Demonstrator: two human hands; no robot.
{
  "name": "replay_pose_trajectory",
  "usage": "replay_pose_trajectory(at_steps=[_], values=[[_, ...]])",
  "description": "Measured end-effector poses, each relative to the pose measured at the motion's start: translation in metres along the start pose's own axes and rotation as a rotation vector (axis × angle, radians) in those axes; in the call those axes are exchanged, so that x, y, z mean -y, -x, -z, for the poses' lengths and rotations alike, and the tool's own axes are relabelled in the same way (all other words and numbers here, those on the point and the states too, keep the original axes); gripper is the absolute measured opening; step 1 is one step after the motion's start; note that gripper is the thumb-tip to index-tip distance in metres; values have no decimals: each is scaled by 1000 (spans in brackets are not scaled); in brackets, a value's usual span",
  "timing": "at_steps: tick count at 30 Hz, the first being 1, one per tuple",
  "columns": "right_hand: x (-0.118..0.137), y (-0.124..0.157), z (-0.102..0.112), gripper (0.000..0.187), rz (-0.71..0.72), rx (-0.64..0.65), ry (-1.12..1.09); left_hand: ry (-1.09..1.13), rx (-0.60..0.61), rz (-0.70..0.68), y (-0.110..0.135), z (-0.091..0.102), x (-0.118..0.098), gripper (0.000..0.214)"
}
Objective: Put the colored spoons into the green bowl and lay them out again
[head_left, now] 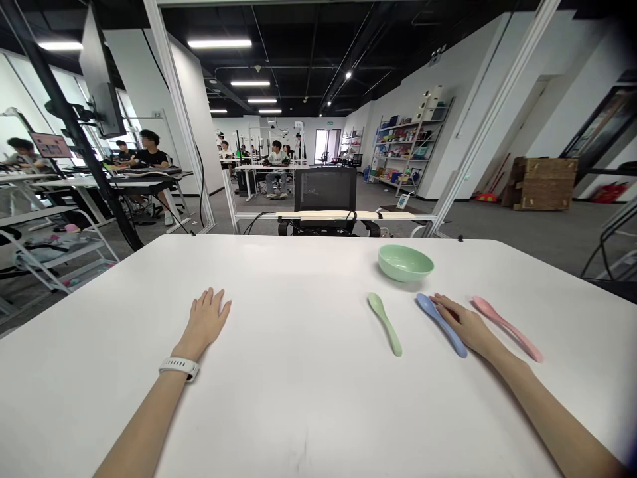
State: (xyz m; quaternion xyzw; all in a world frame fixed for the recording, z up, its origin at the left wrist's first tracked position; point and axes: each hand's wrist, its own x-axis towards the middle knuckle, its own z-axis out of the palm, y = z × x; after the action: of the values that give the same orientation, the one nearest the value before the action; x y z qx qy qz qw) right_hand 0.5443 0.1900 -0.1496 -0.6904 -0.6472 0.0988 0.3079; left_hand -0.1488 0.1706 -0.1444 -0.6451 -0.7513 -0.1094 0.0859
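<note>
My left hand (206,323) lies flat and open on the white table (298,279), touching nothing else, with a white wristband above it. My right hand (465,325) rests palm down with its fingers across the upper part of a blue plastic spoon (442,327), not gripping it. A pink plastic spoon (507,328) lies just right of that hand, and a green plastic spoon (384,324) lies left of the blue one. Above them stands a pale green bowl (405,263), apart from both hands.
Beyond the table's far edge stand a black mesh-backed chair (325,189) and a pale bar. A wire cart (54,249) is at left. Seated people (149,156) work at desks. Metal shelving (408,149) and a cardboard crate (541,183) stand farther back.
</note>
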Motion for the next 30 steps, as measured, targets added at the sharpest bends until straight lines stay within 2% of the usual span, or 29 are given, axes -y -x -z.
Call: replay_pose_trajectory(at_steps=[3,5,11,16,21,23,26,30], values=[[11,0,8,53,57,-86,45,-5,9,5,-1,0,0,72],[21,1,14,58,44,-112,86,-2,13,14,-1,0,0,71],[41,8,16,82,-100,73,133,19,4,-1,-1,1,0,72],[45,12,17,66,-83,153,98,21,-5,2,0,3,-1,71],[57,3,49,60,-132,-9,38,17,16,21,1,5,-4,71],[67,-8,64,57,-147,-47,40,19,18,32,2,5,-5,72],[87,-33,81,49,-97,-37,75,27,18,36,1,5,-5,71],[114,-68,81,32,-40,29,211,33,-6,20,1,3,-4,69]])
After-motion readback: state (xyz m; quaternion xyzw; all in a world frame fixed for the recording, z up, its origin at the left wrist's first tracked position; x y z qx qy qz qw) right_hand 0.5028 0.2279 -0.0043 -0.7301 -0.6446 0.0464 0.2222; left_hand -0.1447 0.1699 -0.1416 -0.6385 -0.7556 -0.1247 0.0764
